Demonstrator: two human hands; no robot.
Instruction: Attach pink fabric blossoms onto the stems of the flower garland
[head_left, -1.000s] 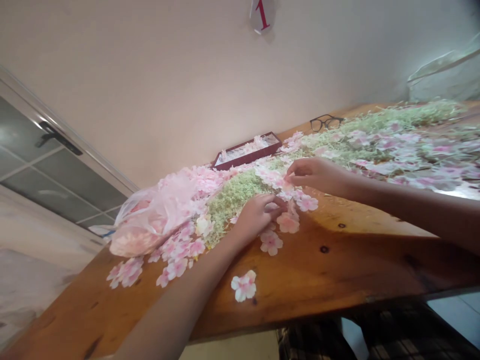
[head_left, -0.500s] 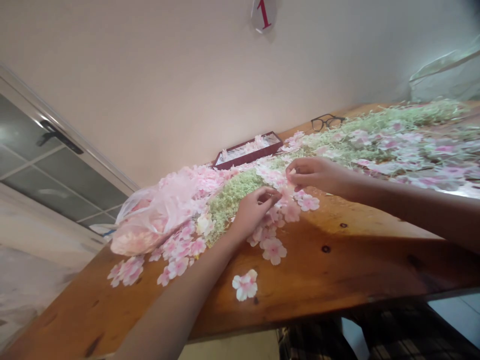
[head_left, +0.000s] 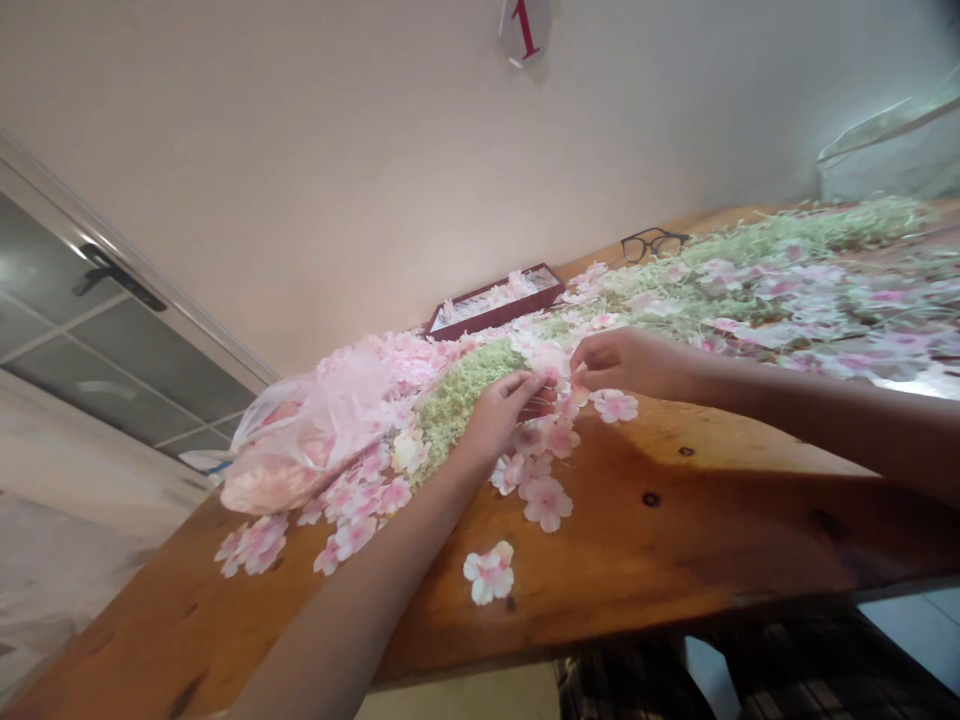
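Note:
My left hand [head_left: 514, 408] is closed in a pinch, thumb against fingers, over the pale green artificial sprigs [head_left: 472, 382]; what it grips is too small to make out. Just to its right, my right hand [head_left: 611, 362] pinches what looks like a pink artificial flower [head_left: 580, 384], partly covered by the fingertips. The two sets of fingertips almost meet. Pink and white flower heads [head_left: 546, 502] lie on the wooden table below my hands, and a single one [head_left: 489, 573] rests apart, closer to the front edge.
A dark red tray [head_left: 495, 318] with pale flowers in it stands by the wall. Left of my hands is a clear plastic bag [head_left: 300, 450] of pink petals. Eyeglasses [head_left: 652, 245] lie at the back. Green stems with pink flowers [head_left: 817, 285] spread across the right side.
My left fingers have closed further together and tilted slightly. My right hand has dropped slightly, bringing its fingertips nearer the left ones. Flowers under the hands have shifted a little.

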